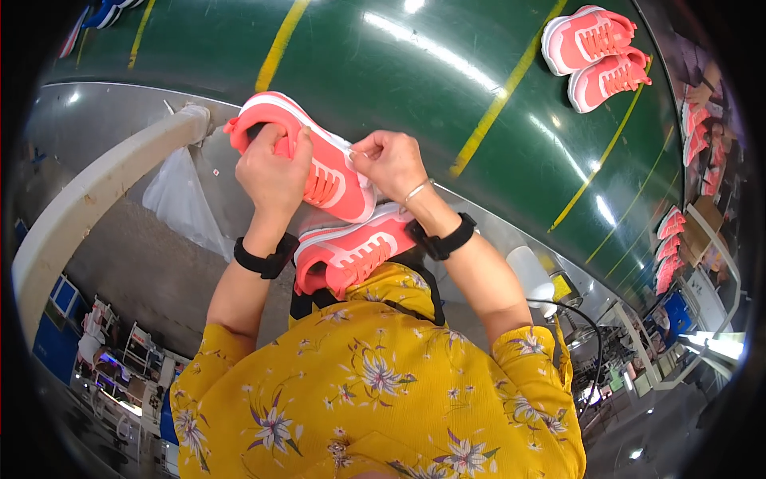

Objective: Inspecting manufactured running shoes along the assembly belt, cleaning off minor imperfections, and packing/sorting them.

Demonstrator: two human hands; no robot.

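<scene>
A coral sneaker [327, 152] with a white sole is held up at the edge of the green belt, its toe tilted toward the lower right. My left hand [275, 172] is closed on it at the ankle opening, fingers partly inside and thumb by the tongue. Against the white sole edge near the toe, my right hand [391, 164] is pinched, thumb and forefinger together. Something whitish shows under those fingertips, too small to make out. Below lies a second coral sneaker [343, 255] near my lap, partly hidden by my right wrist.
The green conveyor belt [383, 88] with yellow cross lines runs beyond my hands. A coral sneaker pair [594, 56] stands on its far right. A pale curved bar [112, 176] and a clear plastic bag [183, 199] are at left; a white bottle [529, 275] is at right.
</scene>
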